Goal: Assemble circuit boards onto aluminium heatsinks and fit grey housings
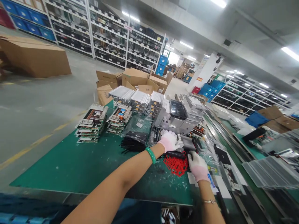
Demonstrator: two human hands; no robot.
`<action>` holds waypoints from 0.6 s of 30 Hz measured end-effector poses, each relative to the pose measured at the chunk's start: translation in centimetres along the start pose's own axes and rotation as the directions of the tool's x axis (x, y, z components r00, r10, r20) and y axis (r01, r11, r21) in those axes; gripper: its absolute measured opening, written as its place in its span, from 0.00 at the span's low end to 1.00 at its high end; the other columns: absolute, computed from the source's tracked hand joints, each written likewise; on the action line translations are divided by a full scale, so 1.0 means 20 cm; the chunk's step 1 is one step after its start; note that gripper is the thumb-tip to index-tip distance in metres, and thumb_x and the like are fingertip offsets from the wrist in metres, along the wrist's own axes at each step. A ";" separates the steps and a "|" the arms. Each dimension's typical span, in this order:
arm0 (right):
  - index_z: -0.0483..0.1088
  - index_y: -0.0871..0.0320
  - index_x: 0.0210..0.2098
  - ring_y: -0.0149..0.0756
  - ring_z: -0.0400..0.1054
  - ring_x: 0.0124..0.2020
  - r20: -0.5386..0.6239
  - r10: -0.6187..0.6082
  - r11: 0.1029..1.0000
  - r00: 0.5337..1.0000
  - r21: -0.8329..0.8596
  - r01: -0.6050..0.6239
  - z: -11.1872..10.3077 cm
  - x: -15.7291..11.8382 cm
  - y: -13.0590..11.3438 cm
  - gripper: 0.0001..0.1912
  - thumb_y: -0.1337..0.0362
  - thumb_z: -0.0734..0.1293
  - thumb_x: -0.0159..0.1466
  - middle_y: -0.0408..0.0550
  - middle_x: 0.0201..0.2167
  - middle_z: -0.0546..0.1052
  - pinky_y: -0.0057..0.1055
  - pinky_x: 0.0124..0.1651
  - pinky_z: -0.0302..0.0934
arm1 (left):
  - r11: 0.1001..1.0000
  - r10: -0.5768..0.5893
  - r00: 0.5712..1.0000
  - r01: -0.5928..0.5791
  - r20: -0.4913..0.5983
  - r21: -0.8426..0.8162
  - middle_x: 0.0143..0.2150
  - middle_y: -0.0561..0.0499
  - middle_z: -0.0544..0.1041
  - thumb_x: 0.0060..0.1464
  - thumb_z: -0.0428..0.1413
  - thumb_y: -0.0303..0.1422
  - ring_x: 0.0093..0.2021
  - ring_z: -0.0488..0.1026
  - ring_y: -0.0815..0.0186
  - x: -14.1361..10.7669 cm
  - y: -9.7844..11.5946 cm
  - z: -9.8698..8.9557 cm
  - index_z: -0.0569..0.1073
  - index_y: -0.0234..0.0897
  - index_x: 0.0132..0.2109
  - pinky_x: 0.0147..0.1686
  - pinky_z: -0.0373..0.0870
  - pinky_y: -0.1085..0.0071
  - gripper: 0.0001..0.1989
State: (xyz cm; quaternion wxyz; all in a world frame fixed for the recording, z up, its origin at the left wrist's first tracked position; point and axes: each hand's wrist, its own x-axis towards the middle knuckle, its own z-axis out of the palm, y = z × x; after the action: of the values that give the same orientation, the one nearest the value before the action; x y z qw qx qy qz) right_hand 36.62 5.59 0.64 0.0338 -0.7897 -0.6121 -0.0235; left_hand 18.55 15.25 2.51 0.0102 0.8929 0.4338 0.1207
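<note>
My left hand point(168, 141), in a white and pink glove, lies over small white parts point(179, 141) in front of a grey metal housing point(176, 123) with a dark oval window point(178, 109). Its fingers point forward and look slightly apart. To the right, my gloved right hand point(198, 165) has bent fingers beside a dark strip-like part point(176, 154); anything between its fingertips is hidden. A pile of red plastic frames point(177, 165) lies between my hands. Black cable ties or thin wires point(133, 142) lie left of my left hand, by a clear plastic bag point(138, 126).
Stacked circuit boards point(91, 123) stand on the green table point(93, 171), with finned metal heat sinks point(140, 97) behind. Open cardboard boxes point(136, 76) are beyond the table. A conveyor rail point(230, 141) runs along the right, with grey panels point(272, 171) past it.
</note>
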 end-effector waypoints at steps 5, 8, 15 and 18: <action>0.69 0.58 0.55 0.45 0.72 0.47 -0.103 -0.095 0.995 0.990 -0.004 0.095 -0.04 -0.02 -0.08 0.20 0.61 0.54 0.70 0.56 0.47 0.77 0.38 0.50 0.62 | 1.000 -0.001 1.000 0.001 -0.001 0.000 0.44 0.36 0.76 0.54 0.53 0.52 0.46 0.72 0.49 -0.01 0.01 -0.03 0.74 0.28 0.46 0.46 0.65 0.55 0.29; 0.65 0.59 0.60 0.43 0.65 0.56 -0.255 -0.278 0.958 0.926 -0.009 0.285 -0.03 -0.02 -0.20 0.23 0.67 0.53 0.68 0.56 0.56 0.71 0.39 0.59 0.56 | 1.000 0.019 1.000 -0.019 -0.018 0.000 0.46 0.36 0.76 0.54 0.55 0.48 0.48 0.72 0.49 -0.04 0.03 -0.06 0.73 0.28 0.48 0.49 0.64 0.55 0.26; 0.62 0.69 0.60 0.51 0.56 0.64 -0.351 -0.560 0.822 0.751 -0.118 0.557 0.09 0.07 -0.35 0.26 0.68 0.56 0.64 0.63 0.57 0.69 0.47 0.64 0.51 | 0.997 0.083 0.995 -0.083 -0.059 0.001 0.61 0.40 0.69 0.57 0.54 0.42 0.62 0.62 0.53 -0.49 -0.02 -0.17 0.66 0.32 0.60 0.61 0.57 0.57 0.27; 0.63 0.69 0.60 0.53 0.57 0.64 -0.344 -0.633 0.766 0.694 -0.143 0.627 0.13 0.09 -0.26 0.24 0.66 0.53 0.67 0.66 0.56 0.69 0.47 0.61 0.57 | 0.983 0.163 0.983 -0.169 -0.084 -0.071 0.60 0.47 0.72 0.59 0.53 0.44 0.62 0.63 0.58 -0.83 -0.16 -0.25 0.67 0.37 0.59 0.62 0.58 0.60 0.25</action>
State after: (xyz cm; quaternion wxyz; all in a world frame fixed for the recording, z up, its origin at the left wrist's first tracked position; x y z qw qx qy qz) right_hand 32.10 8.83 -1.68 0.1333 -0.5130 -0.8270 -0.1875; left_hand 5.09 3.93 3.63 0.0182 0.9195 0.3527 0.1727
